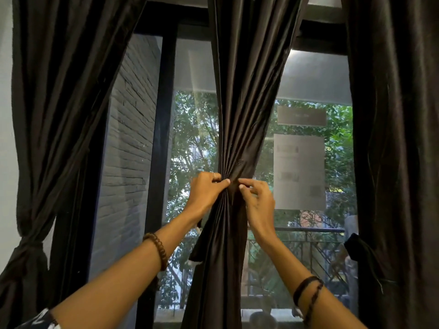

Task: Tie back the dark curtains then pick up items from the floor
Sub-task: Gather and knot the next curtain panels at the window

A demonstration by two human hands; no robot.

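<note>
Head view: both hands, left [206, 189] and right [255, 198], pinch the soft, slippery middle curtain [240, 103] at its gathered waist, probably the best grip.

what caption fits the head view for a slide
Both hands, left hand and right hand, pinch the gathered middle curtain at the window.

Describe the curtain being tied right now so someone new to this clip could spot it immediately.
Start at the big dark-framed window with trees behind it. Three dark curtains hang across it; take the middle curtain. Unlike the left curtain, already bound low, it is cinched at mid-height by the left hand and right hand.
</note>
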